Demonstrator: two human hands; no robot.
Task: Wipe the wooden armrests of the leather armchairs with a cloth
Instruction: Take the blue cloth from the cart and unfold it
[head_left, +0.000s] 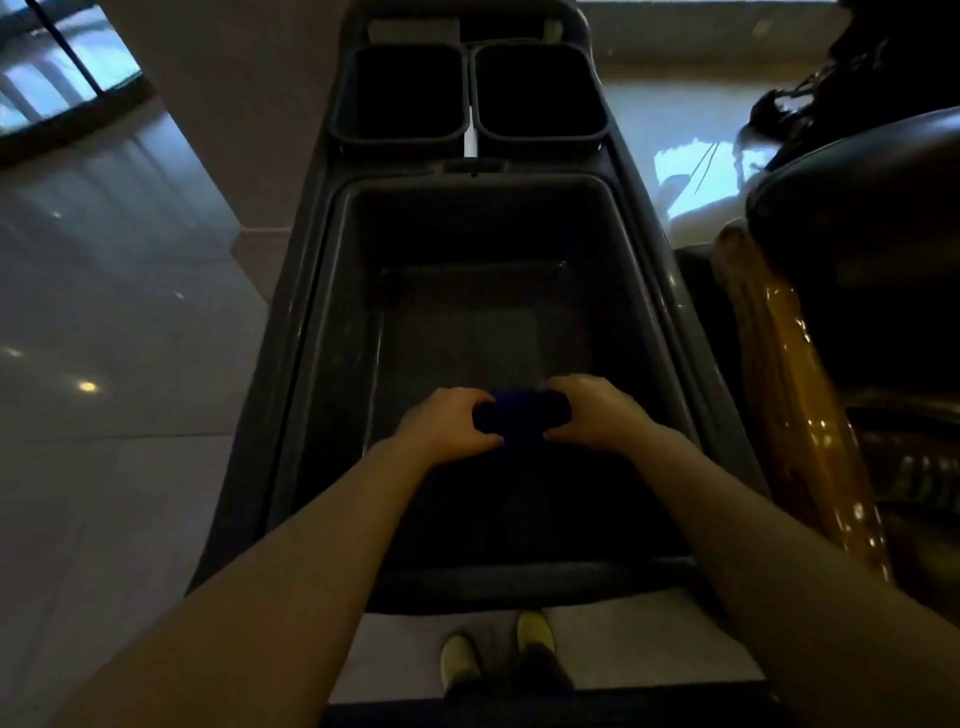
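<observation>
My shoes (496, 652) on the floor below, then both arms out over the big bin (332, 322) of the cleaning cart. My left hand (449, 423) and right hand (597, 413) each clamp one end of the dark blue cloth (522, 415), bunched between them above the bin. It looks soft, light, floppy, maybe damp; best gripped by the ends like this. Farther off: two small buckets (405, 130). Wooden armrest (779, 364) at right, untouched.

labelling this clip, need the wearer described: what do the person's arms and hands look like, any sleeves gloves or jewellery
Both forearms are bare up to the frame edge, with no sleeves showing. The left hand and right hand wear no gloves. No watch, ring or bracelet is visible, though the light is dim.
</observation>
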